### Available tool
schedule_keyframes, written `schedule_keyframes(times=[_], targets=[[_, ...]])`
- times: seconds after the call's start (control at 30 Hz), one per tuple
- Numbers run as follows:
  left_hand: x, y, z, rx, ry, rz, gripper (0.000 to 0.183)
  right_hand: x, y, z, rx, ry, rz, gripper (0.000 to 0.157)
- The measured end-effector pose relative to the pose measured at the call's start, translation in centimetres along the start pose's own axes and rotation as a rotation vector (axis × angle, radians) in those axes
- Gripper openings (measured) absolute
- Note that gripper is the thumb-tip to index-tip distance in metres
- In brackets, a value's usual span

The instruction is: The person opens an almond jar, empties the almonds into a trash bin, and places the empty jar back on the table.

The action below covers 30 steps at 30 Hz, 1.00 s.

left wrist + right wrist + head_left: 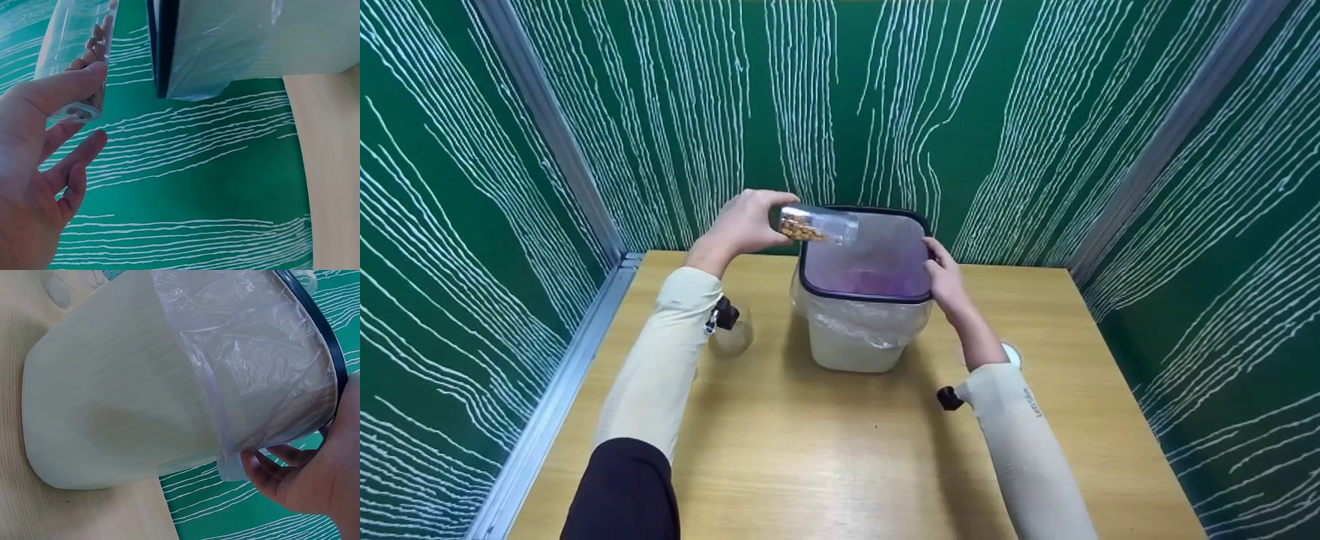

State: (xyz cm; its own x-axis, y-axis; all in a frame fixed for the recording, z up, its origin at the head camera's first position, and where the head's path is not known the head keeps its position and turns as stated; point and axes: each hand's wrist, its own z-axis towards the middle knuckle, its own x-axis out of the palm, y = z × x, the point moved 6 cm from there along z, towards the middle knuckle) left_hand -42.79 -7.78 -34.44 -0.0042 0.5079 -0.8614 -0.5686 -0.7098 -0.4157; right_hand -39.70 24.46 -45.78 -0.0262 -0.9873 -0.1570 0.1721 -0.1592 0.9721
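Observation:
In the head view my left hand grips a clear jar by its base end, thumb and fingertips on opposite sides. The jar lies almost on its side, its far end over the opening of a pale waste bin. Brown nuts lie along the jar's lower wall; several show close up in the left wrist view. On the bin's right side, my right hand holds the dark rim. A thin plastic liner folds down outside the bin, with right fingertips at its edge.
Partly behind the left forearm, a clear container stands on the wooden table. A whitish round item shows beside the right wrist. Green walls with white lines enclose the table's back and sides.

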Motion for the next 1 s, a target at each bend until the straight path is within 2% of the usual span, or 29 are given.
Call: schedule_keyframes(times=[0.27,0.4,0.5,0.63,0.87,1.0], targets=[[0.4,-0.2,0.2,0.042,0.002,0.096,0.056,0.1,-0.1,0.0,0.024,0.007,-0.011,0.049],[0.5,-0.4,0.3,0.062,-0.002,0.123,0.053,0.3,1.1,-0.9,0.067,0.025,-0.004,0.05],[0.7,-0.6,0.3,0.083,-0.004,0.15,0.047,0.3,1.2,-0.8,0.075,0.026,-0.012,0.05],[0.9,-0.7,0.4,0.095,-0.008,0.202,0.042,0.1,-0.2,-0.2,0.053,0.006,-0.013,0.05],[1.3,-1.3,0.6,0.132,-0.007,0.281,0.048,0.1,-0.2,-0.3,0.022,-0.012,-0.031,0.051],[1.2,-1.6,0.9,0.141,-0.012,0.305,0.044,0.0,-0.1,-0.3,0.016,0.0,-0.044,0.052]])
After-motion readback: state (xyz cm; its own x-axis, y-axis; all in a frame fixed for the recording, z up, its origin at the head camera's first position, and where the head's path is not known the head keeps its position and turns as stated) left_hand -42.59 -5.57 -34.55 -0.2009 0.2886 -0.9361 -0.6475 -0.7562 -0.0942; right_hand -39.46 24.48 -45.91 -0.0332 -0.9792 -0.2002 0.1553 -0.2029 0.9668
